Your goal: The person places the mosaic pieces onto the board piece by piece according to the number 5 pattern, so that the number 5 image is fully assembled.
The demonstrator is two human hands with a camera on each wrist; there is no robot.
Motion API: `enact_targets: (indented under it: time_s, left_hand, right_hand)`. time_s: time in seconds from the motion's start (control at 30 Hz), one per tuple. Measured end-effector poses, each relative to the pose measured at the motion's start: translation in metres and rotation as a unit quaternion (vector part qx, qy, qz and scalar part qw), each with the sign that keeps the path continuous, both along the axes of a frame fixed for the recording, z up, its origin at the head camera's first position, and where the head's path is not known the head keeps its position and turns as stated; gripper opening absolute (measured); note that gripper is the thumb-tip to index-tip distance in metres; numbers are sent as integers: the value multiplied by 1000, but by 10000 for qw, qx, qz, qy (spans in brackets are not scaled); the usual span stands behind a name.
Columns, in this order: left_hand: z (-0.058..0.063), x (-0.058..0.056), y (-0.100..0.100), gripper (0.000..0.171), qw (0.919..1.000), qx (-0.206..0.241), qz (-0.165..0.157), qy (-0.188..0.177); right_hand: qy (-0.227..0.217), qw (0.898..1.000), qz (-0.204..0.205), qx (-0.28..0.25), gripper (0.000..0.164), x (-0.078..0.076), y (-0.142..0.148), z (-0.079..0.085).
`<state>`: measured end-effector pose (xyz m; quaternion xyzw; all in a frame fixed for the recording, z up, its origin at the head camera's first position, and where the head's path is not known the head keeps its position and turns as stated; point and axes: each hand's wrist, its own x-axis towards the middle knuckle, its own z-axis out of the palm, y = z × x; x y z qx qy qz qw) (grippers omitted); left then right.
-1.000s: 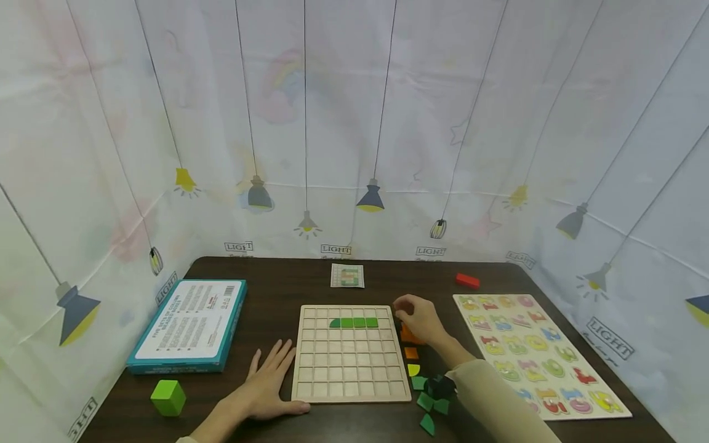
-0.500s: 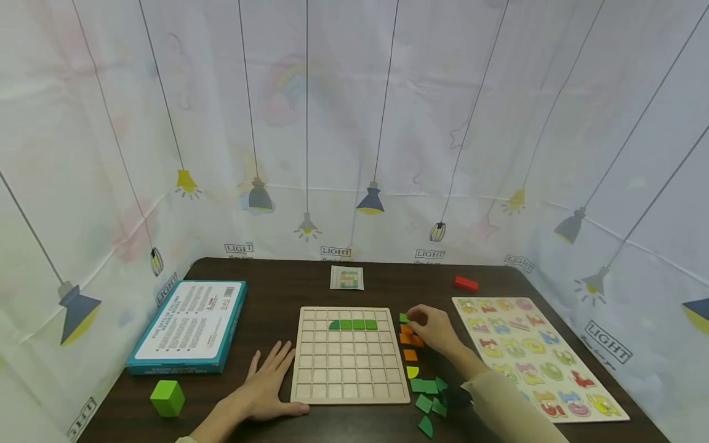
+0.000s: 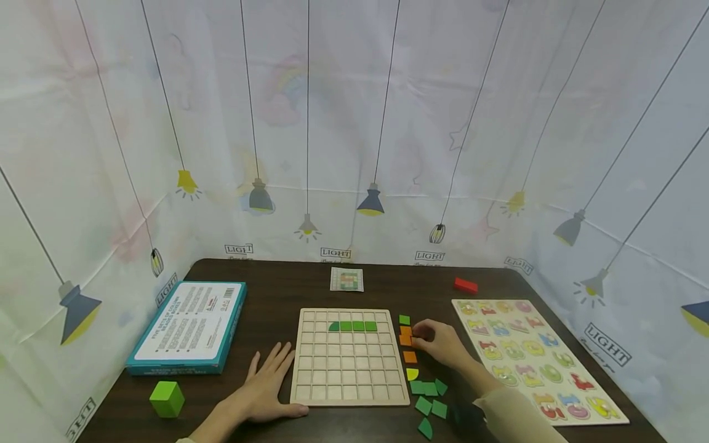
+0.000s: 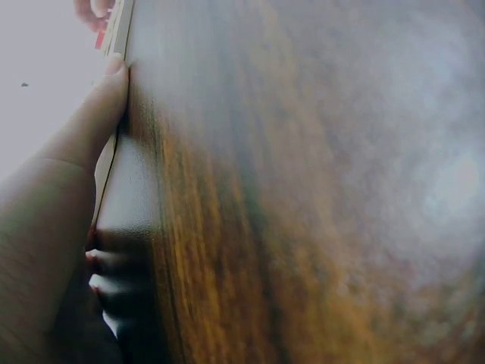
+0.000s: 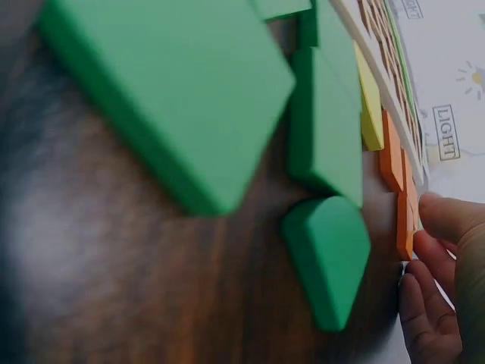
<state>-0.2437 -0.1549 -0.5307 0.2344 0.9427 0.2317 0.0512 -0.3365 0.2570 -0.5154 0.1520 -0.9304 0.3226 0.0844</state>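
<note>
My left hand (image 3: 264, 386) lies with spread fingers on the table, the fingertips and thumb by the left edge of a wooden grid board (image 3: 318, 400). In the left wrist view my left thumb (image 4: 106, 98) reaches along that board's edge. Beyond the board's right side my right hand (image 3: 440, 344) is bent over the orange tiles (image 3: 406, 339), thumb and finger pinching one at its edges (image 5: 405, 227). A row of green tiles (image 3: 359, 326) sits in the board's second row. One light green tile (image 3: 404, 320) lies just above the orange ones.
A yellow tile (image 3: 412, 374) and several green tiles (image 3: 423, 405) lie nearer to me. At the right is an animal puzzle board (image 3: 515, 394). A blue box (image 3: 183, 326), a green cube (image 3: 167, 399), a pattern card (image 3: 347, 280) and a red block (image 3: 466, 285) also stand about.
My right hand has moved from beside the board's upper right corner toward me, to the orange tiles. A light green tile now lies uncovered there. The left hand has stayed in place.
</note>
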Motion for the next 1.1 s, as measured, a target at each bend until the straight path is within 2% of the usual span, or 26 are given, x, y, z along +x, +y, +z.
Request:
enact_targets:
  time_s: [0.3, 0.7, 0.93, 1.1]
  left_hand:
    - [3, 0, 0, 113, 10000, 32, 44, -63]
    - [-2, -2, 0, 113, 10000, 24, 37, -61]
    - [-3, -1, 0, 113, 9999, 98, 7, -126]
    - [-4, -3, 0, 114, 9999, 36, 31, -96]
  right_hand:
    - [-25, 9987, 511, -26, 29, 5, 9, -4]
    - [33, 10000, 45, -39, 25, 3, 10, -12]
    - [-130, 9998, 18, -180, 27, 2, 8, -10]
    - [-10, 9996, -58, -260, 28, -2, 5, -9]
